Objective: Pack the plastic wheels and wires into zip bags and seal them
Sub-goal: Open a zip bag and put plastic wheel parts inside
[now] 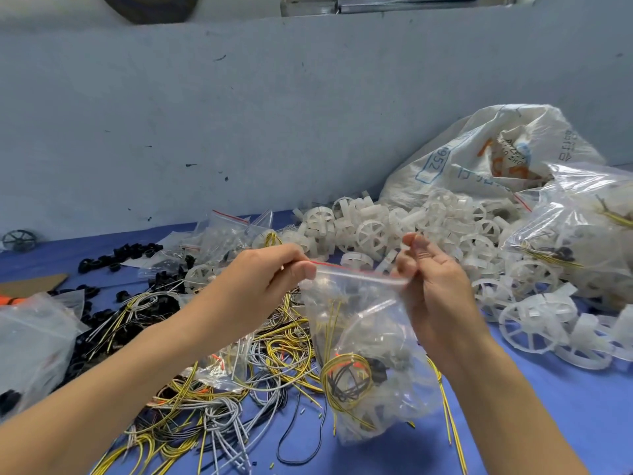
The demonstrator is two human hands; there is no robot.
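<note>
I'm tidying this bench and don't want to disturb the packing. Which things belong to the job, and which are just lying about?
In the job: zip bag, pinched at its top strip by the left hand and the right hand; white plastic wheels; loose wires.
Lying about: cardboard scrap; dark wheel by the wall; printed white sack; black rings, probably.

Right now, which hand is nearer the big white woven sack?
Right. The right hand pinches the zip bag at its top, in front and left of the sack; the left hand pinches its other end, farther left.
</note>
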